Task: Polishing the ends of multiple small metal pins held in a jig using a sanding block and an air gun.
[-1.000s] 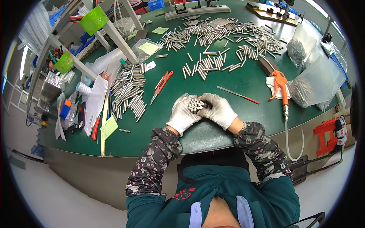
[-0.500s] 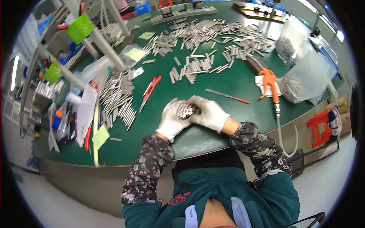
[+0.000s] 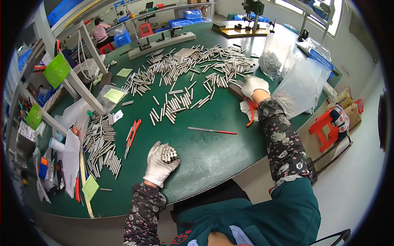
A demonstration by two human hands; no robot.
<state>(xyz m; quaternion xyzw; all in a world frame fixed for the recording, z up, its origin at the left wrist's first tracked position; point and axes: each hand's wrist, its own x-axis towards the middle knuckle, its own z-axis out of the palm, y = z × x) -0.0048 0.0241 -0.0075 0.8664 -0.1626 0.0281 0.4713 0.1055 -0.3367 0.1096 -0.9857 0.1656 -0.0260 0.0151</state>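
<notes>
My left hand, in a white glove, is closed around a bundle of short metal pins, their round ends facing up. It stands over the green table near the front edge. My right hand, also gloved, is stretched out to the far right, next to a dark block. Its fingers bend downward and their tips are hidden, so I cannot see whether they hold anything. Below that wrist lies an orange air blow gun on a white cloth, partly covered by my arm. A red-handled file lies between my hands.
Loose metal pins spread across the table's middle and back, with another heap at left. A red utility knife lies near that heap. Plastic bags of pins stand at right. A shelf frame rises at left.
My right hand has left the pin bundle and moved far right to the block and air gun. My left hand keeps the bundle alone. The view has shifted right.
</notes>
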